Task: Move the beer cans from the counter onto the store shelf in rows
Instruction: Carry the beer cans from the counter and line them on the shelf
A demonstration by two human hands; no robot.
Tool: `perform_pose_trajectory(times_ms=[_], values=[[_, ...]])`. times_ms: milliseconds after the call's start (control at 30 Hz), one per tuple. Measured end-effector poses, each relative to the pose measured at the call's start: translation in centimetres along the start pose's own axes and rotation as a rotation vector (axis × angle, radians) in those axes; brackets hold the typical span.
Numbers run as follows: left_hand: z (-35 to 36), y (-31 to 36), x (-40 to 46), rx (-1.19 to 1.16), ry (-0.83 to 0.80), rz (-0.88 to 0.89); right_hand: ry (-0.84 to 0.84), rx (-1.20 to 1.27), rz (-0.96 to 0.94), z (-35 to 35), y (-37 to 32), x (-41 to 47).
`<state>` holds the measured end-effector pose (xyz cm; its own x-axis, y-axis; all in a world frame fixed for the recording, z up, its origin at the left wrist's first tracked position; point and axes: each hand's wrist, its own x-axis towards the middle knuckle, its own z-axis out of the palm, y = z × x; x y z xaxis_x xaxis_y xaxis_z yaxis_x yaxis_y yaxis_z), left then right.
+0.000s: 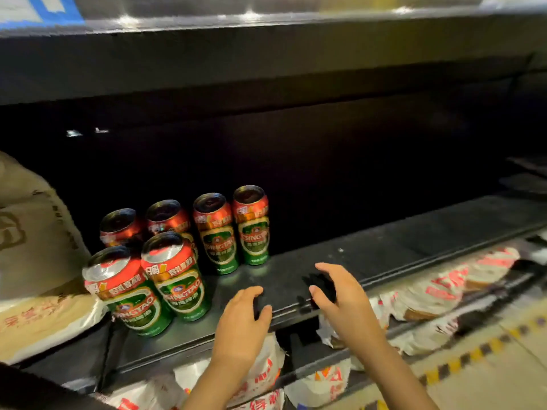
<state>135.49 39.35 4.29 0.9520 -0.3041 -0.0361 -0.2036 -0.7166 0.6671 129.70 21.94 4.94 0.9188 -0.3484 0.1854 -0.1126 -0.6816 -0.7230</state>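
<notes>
Bare and holding nothing, the left hand (241,318) and right hand (344,303) hover with loosely curled fingers over the near edge of the dark shelf (384,250). Six beer cans (183,255) stand upright at its left: four in the far row, two nearer. Printed sacks (444,291) lie on the level below.

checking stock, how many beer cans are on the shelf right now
6. Back row, left to right. Front row. None seem hidden.
</notes>
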Motion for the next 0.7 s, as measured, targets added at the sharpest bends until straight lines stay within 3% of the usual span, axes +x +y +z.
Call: perform_pose_trajectory(times_ms=[200, 400, 567, 700], values=[[1.8, 2.5, -6.1, -0.057, -0.307, 0.379, 0.239, -0.081, 0.469, -4.8, 2.8, -17.9], [9.2, 6.1, -16.9, -0.136, -0.89, 0.465, 0.552, 0.01, 0.913, -5.3, 1.5, -39.5], [13.1, 10.2, -29.6, -0.107, -1.287, 0.791, 0.855, 0.055, 1.185, -4.3, -2.5, -54.6], [15.2, 13.2, -40.7, -0.069, -1.485, 0.985, 1.092, 0.109, 1.336, -3.1, -5.5, -65.0]])
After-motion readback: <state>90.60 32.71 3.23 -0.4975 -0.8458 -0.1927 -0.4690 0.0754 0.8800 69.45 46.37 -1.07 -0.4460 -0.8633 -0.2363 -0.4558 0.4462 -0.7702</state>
